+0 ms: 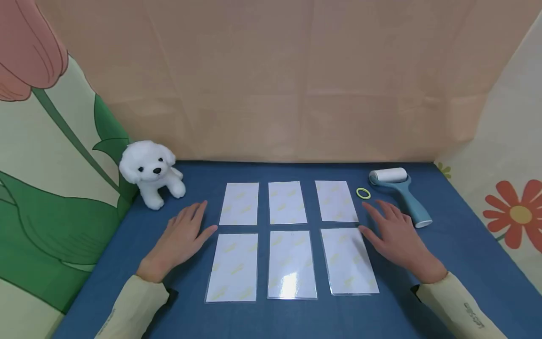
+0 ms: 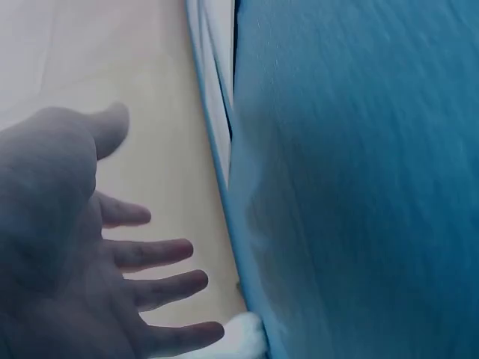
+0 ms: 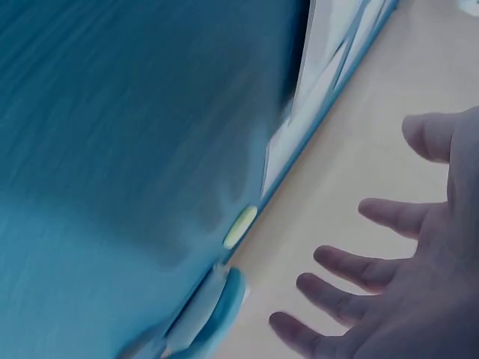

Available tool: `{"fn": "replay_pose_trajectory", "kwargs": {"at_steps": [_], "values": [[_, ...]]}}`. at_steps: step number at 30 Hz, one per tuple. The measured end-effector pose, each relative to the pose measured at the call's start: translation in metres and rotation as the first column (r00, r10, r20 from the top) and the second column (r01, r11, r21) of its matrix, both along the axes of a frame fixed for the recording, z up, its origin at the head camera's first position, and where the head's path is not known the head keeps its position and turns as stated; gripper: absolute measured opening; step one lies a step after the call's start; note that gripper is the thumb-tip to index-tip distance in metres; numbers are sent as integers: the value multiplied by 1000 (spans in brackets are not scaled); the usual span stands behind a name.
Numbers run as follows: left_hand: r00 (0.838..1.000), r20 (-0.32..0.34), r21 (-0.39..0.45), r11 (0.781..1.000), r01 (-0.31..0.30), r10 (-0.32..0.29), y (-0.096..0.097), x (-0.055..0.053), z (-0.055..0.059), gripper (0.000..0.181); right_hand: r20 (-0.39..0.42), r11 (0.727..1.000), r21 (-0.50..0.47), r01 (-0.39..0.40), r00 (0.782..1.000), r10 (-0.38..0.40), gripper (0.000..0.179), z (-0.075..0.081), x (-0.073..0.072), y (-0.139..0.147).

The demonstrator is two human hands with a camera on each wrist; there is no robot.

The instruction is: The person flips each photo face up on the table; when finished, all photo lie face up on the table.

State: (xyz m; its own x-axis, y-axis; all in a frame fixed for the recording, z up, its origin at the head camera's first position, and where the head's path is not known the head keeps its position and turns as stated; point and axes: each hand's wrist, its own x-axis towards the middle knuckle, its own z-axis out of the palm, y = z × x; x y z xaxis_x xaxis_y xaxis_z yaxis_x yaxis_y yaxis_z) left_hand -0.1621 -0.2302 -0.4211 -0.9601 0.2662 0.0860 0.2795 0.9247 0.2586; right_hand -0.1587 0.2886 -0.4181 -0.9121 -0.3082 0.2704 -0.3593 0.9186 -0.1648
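My left hand [image 1: 179, 235] hovers over the blue cloth left of the cards, its fingers spread and nothing in them. On the other side my right hand [image 1: 395, 235] is held with straight fingers, also holding nothing, near the lower right card [image 1: 349, 263]. White cards with faint yellow marks lie in two rows, among them the upper left card [image 1: 239, 205] and the glossy lower middle card [image 1: 291, 263]. Beyond the right fingertips lie a yellow-green ring [image 1: 363, 193] and a blue-handled lint roller [image 1: 408, 197]. The left wrist view shows the left palm [image 2: 67, 277] raised above the cloth.
A white plush dog [image 1: 150, 172] sits at the back left of the blue table [image 1: 292, 320]. Brown paper [image 1: 296, 84] hangs along the back edge. Walls with printed flowers [image 1: 520, 214] stand at both sides.
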Motion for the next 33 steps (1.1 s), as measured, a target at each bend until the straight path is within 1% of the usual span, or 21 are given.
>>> {"fn": "replay_pose_trajectory", "kwargs": {"at_steps": [5,8,12,15,20,22,24,29,33], "values": [[1000,-17,25,1000,-9,9,8,-7,-2,66,3,998,-28,-55,998,55,53,-2,-7,-24],[999,-43,26,1000,-9,10,13,-12,-2,57,-12,994,-37,-99,995,99,49,-3,-13,-45],[999,-47,16,1000,-20,21,19,-17,-3,53,-27,988,-47,-149,989,148,47,-4,-17,-78],[999,-40,13,1000,-27,28,23,-21,-5,52,-18,983,-45,-179,984,178,46,-4,-17,-100],[999,2,27,998,-52,52,30,-26,-7,52,-16,972,-8,-235,972,234,43,-4,-18,-129],[998,24,31,998,-63,62,34,-26,-7,51,-14,966,7,-259,966,259,42,-4,-19,-141],[997,32,28,997,-73,72,37,-27,-7,49,-9,960,18,-280,960,280,41,-4,-21,-153],[994,44,17,995,-98,97,42,-32,-5,46,-28,939,27,-344,938,345,36,-4,-30,-178],[992,60,9,994,-113,112,45,-37,-5,49,3,929,33,-370,929,370,35,-6,-39,-195]]}}
